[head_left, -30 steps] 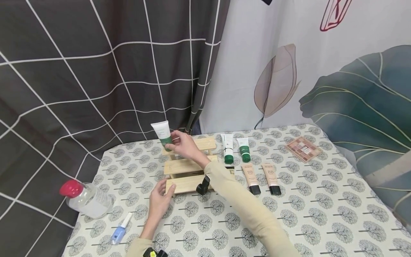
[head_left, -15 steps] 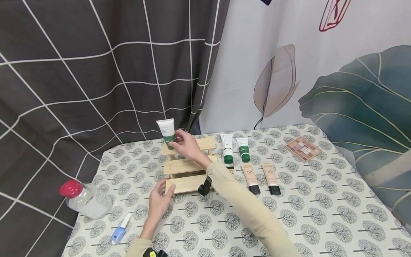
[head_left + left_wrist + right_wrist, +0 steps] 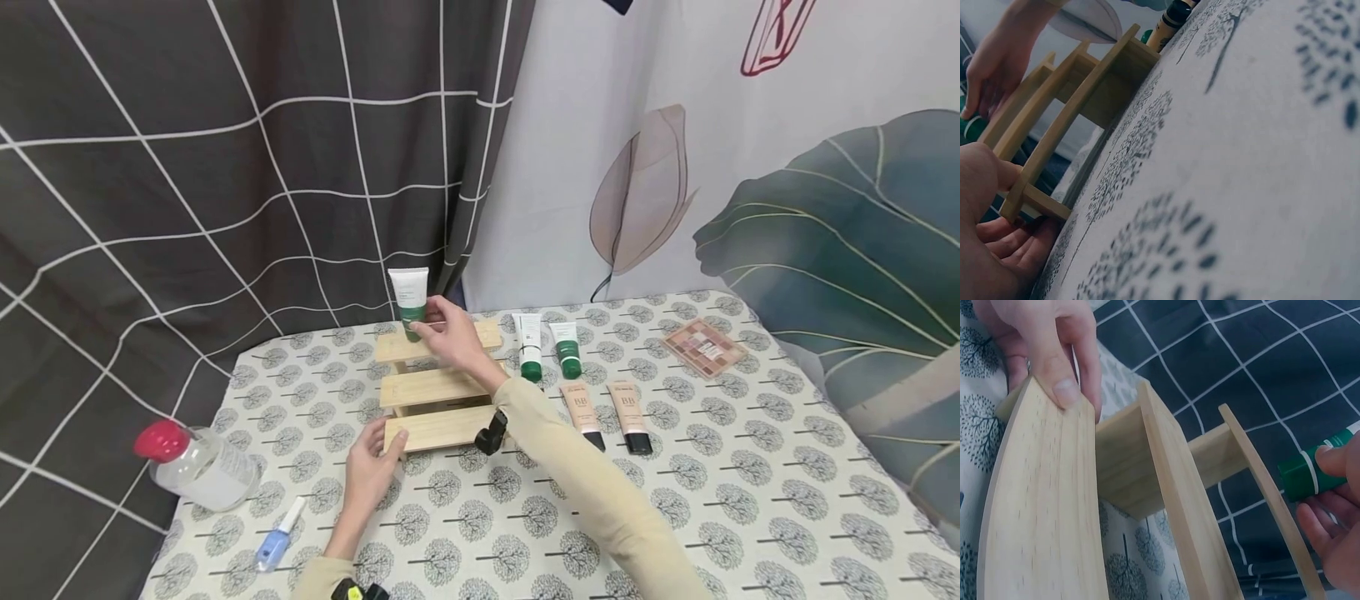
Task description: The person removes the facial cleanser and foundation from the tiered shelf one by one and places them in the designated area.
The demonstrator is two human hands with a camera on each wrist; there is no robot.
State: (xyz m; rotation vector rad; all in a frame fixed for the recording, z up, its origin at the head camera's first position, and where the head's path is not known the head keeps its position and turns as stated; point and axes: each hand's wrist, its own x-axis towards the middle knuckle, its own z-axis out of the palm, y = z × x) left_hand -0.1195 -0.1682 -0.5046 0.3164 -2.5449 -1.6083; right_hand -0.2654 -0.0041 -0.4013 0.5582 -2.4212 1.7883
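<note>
A three-step wooden rack (image 3: 431, 387) stands on the patterned cloth. My left hand (image 3: 369, 467) grips the left end of its lowest step, thumb on top and fingers beneath, as the left wrist view also shows on the rack (image 3: 1054, 137). Between thumb and fingers, my right hand (image 3: 453, 337) holds a white-and-green squeeze tube (image 3: 409, 302), cap down, at the left part of the top step. In the right wrist view the tube's green cap (image 3: 1297, 478) is beside the top step's edge; whether it touches the step I cannot tell.
Right of the rack lie two more white-and-green tubes (image 3: 529, 348), two BB cream tubes (image 3: 630, 417) and an eyeshadow palette (image 3: 705, 347). At left are a clear bottle with a red cap (image 3: 202, 467) and a small blue bottle with a white cap (image 3: 279, 535). A dark curtain (image 3: 225, 167) hangs behind.
My right hand has moved right along the top step with the tube, which has gone from tilted to nearly upright. The left hand keeps its grip on the rack.
</note>
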